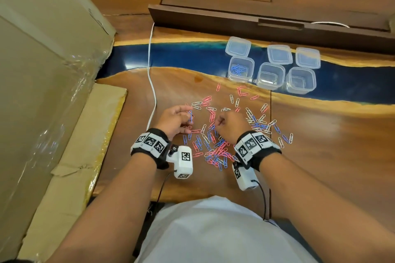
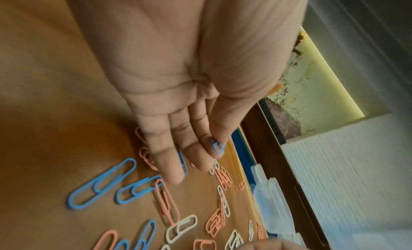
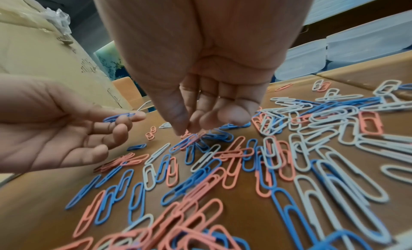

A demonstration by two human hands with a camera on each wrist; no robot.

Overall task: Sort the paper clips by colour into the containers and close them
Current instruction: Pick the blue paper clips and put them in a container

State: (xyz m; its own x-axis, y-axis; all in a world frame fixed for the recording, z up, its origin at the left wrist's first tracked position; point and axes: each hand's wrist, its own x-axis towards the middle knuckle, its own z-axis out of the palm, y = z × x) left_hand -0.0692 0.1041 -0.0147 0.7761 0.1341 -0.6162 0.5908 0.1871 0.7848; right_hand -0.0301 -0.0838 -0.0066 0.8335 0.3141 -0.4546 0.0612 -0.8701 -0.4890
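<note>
Blue clips [image 3: 118,117] pinched in L hand [image 1: 174,119]; R hand [image 1: 229,127] fingertips closing on blue clip in heap [image 1: 215,147] on table [image 1: 320,134]. Clips light, slippery, tangle-prone; pinch at loop end. Blue container [image 1: 241,69] partly filled.

In the right wrist view, the right hand [image 3: 200,88] covered the clips beneath its fingertips [image 3: 181,131], so contact could not be confirmed. The containers [image 3: 312,59] at upper right were blurred and cut by the frame edge. The cardboard box [image 1: 42,70] ran past the head view's left edge.
</note>
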